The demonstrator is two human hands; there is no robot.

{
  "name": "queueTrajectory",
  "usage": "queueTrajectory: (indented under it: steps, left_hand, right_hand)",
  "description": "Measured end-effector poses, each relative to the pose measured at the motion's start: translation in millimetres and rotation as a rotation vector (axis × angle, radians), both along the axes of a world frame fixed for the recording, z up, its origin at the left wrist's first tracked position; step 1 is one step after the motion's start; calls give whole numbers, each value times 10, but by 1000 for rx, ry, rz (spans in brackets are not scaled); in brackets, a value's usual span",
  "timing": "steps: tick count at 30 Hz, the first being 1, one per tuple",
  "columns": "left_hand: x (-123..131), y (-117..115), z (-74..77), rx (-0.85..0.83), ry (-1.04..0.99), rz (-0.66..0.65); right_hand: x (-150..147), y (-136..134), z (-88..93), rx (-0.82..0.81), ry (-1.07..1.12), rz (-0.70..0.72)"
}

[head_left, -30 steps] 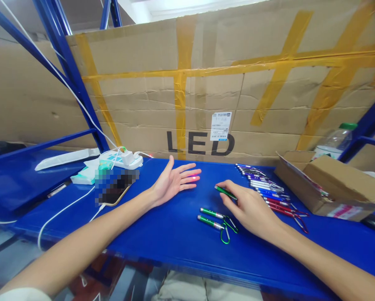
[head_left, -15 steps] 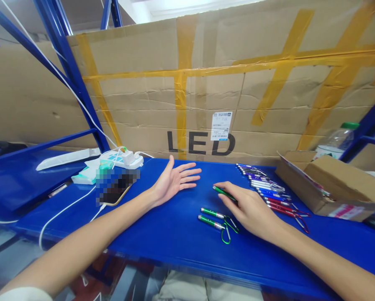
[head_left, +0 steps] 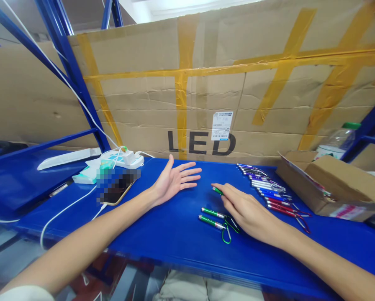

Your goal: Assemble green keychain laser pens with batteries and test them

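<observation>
My left hand point(head_left: 176, 179) rests palm up near the middle of the blue table point(head_left: 162, 238), fingers spread and holding nothing. To its right, my right hand point(head_left: 244, 209) is closed on a green penlight point(head_left: 217, 190); only the tip shows past the fingers. Two more green penlights, an upper one point(head_left: 212, 212) and a lower one point(head_left: 211, 222), lie just below and left of that hand, with green carabiners at their right ends. Beyond my right hand is a column of several penlights point(head_left: 267, 188) in purple, black, silver, blue and red.
An open cardboard box point(head_left: 335, 205) stands at the right, a bottle point(head_left: 340, 140) behind it. On the left lie a phone point(head_left: 118, 192), a power strip point(head_left: 134, 160), a tissue pack point(head_left: 85, 174) and white cables. A large cardboard panel point(head_left: 143, 100) backs the table.
My right hand has shifted slightly and lowered over the green penlight, so less of the penlight shows. My left hand has stayed in place.
</observation>
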State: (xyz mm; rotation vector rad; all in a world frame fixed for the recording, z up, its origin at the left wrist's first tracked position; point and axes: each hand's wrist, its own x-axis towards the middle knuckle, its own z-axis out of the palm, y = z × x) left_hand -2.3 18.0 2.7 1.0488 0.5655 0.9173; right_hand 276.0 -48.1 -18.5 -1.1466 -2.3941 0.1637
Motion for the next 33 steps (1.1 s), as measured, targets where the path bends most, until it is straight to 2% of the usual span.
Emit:
queueTrajectory:
  steps: [8, 17, 22, 24, 30, 33]
  left_hand:
    - [-6, 12, 7, -29, -20, 8]
    - [-16, 25, -6, -30, -31, -8]
    - [-9, 15, 6, -26, -17, 2]
    - [-14, 20, -1, -16, -15, -2]
    - [-21, 33, -16, -7, -19, -17]
    - [-9, 20, 5, -17, -17, 4]
  right_hand:
    - [-9, 21, 16, 3, 26, 0]
    - [-69, -87, 132, -42, 22, 123]
    - [-42, -30, 129, -3, 121, -61]
    - [-30, -6, 124, 19, 143, -77]
    - [-81, -93, 168, -125, 92, 115]
    - [-89, -123, 179, -108, 117, 91]
